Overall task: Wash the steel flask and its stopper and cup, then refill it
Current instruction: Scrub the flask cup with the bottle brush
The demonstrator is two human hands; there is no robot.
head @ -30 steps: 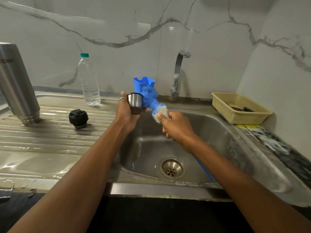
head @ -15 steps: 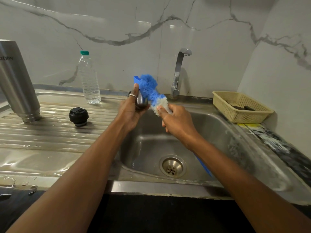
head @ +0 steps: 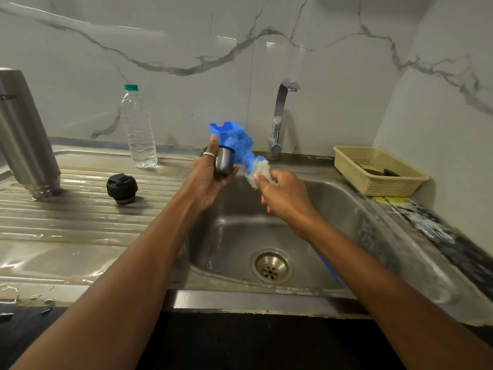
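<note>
- Left hand (head: 210,180): closed around the steel cup (head: 225,163), thumb up along its far side, a ring on one finger. Cup held over the sink's left rim, tilted, its mouth towards the brush. Against a second ago, when the open mouth faced the camera, the cup is turned so that only its outer wall shows; half a second ago the hand covered most of it.
- Right hand (head: 284,198): closed on the bottle brush (head: 244,153) low on the bristle head, where white bristles meet the handle. Blue handle end (head: 329,268) shows below the forearm.
- Brush head: blue bristles blurred and lying against the cup's rim side, between cup and blue plastic holder (head: 226,129). Whether they are inside the cup cannot be told. Head has shifted up and back over the last second, reading as a scrubbing stroke.
- Judgement: cup wash under way, not finished; rinse not begun, since no water runs from the tap (head: 280,121).
- Sink basin (head: 346,209): wet, drain (head: 272,267) open.
- Black stopper (head: 122,188): stands on the ribbed draining board (head: 66,217), well apart from the hands, unmoved.
- Steel flask (head: 24,134): inverted on the board at far left, mouth down, unmoved.
- Clear water bottle (head: 138,129): upright by the wall, capped; likely the refill source.
- Beige basket (head: 378,169): right of the sink, dark items inside.
</note>
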